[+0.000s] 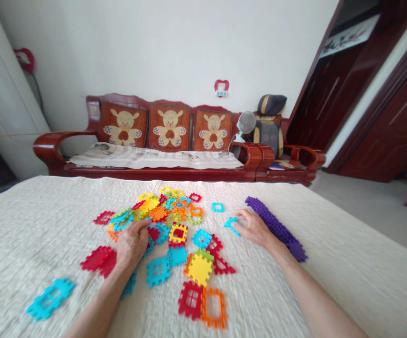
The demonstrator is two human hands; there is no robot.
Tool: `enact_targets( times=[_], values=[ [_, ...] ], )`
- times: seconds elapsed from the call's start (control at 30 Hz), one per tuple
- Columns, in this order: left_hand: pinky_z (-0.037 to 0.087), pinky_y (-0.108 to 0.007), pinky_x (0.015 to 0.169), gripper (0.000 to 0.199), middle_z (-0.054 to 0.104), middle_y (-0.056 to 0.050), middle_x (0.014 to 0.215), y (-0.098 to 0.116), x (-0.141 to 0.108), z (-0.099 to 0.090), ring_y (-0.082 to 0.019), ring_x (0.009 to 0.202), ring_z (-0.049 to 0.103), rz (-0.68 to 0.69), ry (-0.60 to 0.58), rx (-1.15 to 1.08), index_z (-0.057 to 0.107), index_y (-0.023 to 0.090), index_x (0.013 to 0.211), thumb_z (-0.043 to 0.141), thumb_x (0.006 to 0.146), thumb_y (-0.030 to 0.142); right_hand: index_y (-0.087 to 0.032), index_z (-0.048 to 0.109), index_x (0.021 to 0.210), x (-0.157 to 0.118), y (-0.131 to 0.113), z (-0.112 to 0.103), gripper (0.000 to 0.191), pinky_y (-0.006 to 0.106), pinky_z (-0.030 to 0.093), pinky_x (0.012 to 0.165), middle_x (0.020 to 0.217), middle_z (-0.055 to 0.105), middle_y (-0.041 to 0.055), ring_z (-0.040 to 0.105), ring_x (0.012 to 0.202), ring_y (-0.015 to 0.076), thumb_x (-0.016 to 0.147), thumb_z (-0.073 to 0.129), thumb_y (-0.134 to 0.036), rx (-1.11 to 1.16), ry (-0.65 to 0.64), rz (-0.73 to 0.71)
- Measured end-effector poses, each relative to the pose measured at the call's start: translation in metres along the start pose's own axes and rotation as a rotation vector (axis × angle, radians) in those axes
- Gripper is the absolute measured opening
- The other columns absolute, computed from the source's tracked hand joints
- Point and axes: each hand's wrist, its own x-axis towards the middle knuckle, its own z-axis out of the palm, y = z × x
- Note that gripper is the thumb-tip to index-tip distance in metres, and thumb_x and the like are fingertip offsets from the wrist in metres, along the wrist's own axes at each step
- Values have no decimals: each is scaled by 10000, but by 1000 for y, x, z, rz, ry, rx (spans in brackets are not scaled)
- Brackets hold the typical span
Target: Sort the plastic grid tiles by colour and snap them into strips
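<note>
My right hand [253, 228] pinches a light-blue interlocking building tile [230, 225] between thumb and fingers, just over the white quilted cover. Over the left part of a pile of coloured tiles, my left hand [133, 240] has its index finger stretched out to the pieces; its other fingers are partly hidden. Near that fingertip lies an orange tile [158, 214]. Red solid tiles [98, 259] lie beside the left wrist. A blue frame tile [218, 207] sits apart, left of and beyond my right hand.
A long row of purple tiles [274, 223] lies right of my right hand. Closer to me are a yellow tile [199, 267], an orange frame tile [214, 307] and a blue window tile [50, 299]. Beyond the covered surface [358, 277] stands a wooden sofa [154, 173] with a small fan [246, 123].
</note>
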Motion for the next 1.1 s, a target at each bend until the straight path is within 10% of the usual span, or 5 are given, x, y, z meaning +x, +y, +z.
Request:
enact_targets(
  times=[0.13,0.37,0.67,1.1],
  values=[
    [496,-279,813,339,715,-12,998,2,0,-2,-179,882,650,-29,-58,-21,740,255,982,446,820,204,-160,534,1247,-3,5,1,621,405,359,1057,1350,501,140,463,1254,262,639,627,-247,27,-178,-111],
    [493,-298,822,336,712,-19,994,2,-1,-2,-186,891,643,-31,-61,-48,739,256,975,445,822,201,-180,528,1262,-5,15,-2,597,390,357,1052,1296,537,108,495,1209,238,670,604,-212,77,-246,-109],
    [491,-294,834,323,715,-10,997,2,-1,-2,-181,890,637,-30,-44,-51,739,256,966,460,818,188,-170,589,1098,-2,-18,22,445,346,434,871,1065,559,99,551,967,223,714,642,-387,-80,121,194],
    [495,-283,820,324,709,-12,997,0,-1,0,-177,887,642,-17,-60,-63,733,255,975,446,833,204,-168,536,1104,-12,-41,39,460,374,367,805,1035,541,125,500,991,282,797,568,-510,-370,162,315]
  ],
)
